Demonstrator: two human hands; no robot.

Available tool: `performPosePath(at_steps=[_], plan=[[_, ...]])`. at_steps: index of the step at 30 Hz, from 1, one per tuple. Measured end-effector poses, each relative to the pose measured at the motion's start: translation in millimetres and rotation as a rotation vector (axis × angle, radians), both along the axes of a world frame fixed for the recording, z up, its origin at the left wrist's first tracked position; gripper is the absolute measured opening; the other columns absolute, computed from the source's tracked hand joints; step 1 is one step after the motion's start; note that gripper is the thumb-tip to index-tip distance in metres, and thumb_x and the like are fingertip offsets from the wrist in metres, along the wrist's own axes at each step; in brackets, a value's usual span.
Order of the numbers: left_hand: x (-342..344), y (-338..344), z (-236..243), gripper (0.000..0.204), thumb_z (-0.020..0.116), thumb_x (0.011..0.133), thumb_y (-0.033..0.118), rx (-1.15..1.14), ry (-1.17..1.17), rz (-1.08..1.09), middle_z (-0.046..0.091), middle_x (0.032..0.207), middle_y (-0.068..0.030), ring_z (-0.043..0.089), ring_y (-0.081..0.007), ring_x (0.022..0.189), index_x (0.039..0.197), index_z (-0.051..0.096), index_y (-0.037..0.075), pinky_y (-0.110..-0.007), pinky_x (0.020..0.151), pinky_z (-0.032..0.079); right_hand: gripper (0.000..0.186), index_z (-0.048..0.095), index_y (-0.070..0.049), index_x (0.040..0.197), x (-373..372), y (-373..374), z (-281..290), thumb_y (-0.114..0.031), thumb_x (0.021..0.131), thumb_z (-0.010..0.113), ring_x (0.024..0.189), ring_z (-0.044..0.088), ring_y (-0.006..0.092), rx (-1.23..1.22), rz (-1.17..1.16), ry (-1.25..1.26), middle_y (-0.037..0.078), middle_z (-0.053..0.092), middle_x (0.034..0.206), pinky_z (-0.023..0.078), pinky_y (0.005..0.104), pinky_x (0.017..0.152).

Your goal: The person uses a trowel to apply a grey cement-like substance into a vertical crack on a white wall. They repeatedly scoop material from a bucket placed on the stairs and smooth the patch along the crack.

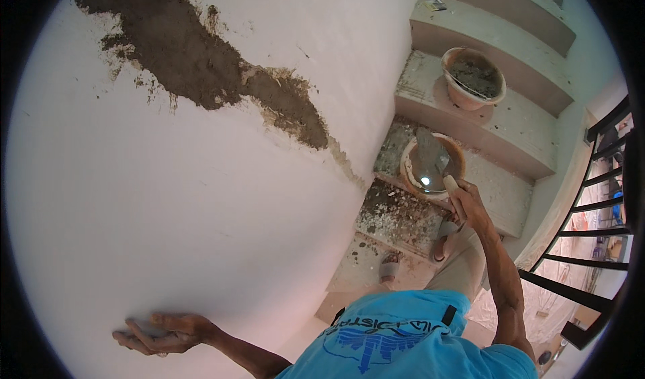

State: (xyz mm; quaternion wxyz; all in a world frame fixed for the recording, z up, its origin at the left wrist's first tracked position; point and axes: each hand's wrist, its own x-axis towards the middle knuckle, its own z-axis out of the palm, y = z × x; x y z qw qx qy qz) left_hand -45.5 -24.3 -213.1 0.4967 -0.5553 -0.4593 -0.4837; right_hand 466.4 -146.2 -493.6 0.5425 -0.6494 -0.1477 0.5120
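Observation:
My right hand [465, 203] grips the handle of a trowel [428, 152]. Its grey, cement-smeared blade is over a light-coloured bucket [459, 152] on the stair, where a bright reflection shows at the near side. How deep the blade sits in the bucket I cannot tell. My left hand [164, 333] is at the white wall [201, 224], fingers apart and slightly curled, holding nothing; whether it touches the surface is unclear. Higher on the wall, a rough patch of dark grey mortar [181, 50] runs diagonally down toward the stairs.
A second bucket [474, 100] with grey mortar stands one step higher. Steps [497, 36] climb toward the top right. Crumbs of debris [403, 211] litter the step near my sandalled feet [389, 268]. A black railing [591, 234] borders the right side, with plastic sheeting beyond.

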Motion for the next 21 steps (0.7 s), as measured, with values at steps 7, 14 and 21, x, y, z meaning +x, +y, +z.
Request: performPosePath(at_steps=[7, 14, 21], plan=[[-9, 0, 4, 0.040, 0.056, 0.105, 0.029, 0.048, 0.151, 0.026, 0.046, 0.149, -0.0207, 0.038, -0.0376, 0.144, 0.137, 0.055, 0.005, -0.055, 0.111, 0.043, 0.023, 0.060, 0.003, 0.103, 22, -16, 4, -0.016, 0.090, 0.057, 0.052, 0.055, 0.0097, -0.041, 0.009, -0.160, 0.004, 0.059, 0.072, 0.044, 0.0259, 0.041], [10, -10, 0, 0.087, 0.064, 0.097, 0.048, -0.114, 0.145, 0.293, 0.024, 0.162, -0.0251, 0.038, -0.0401, 0.142, 0.157, 0.024, -0.001, -0.056, 0.115, 0.036, 0.023, 0.061, 0.000, 0.093, 65, -25, -18, -0.022, 0.091, 0.055, 0.056, 0.056, 0.0102, 0.051, -0.098, -0.266, 0.004, 0.057, 0.071, 0.045, 0.0274, 0.044], [16, 7, -4, 0.087, 0.062, 0.098, 0.048, -0.049, -0.003, -0.118, 0.018, 0.164, -0.0248, 0.028, -0.0400, 0.147, 0.157, 0.024, -0.002, -0.057, 0.117, 0.030, 0.027, 0.067, 0.000, 0.103, 91, -10, -27, -0.022, 0.087, 0.064, 0.062, 0.064, 0.0257, -0.213, 0.091, -0.686, 0.016, 0.066, 0.077, 0.052, 0.0386, 0.058]])
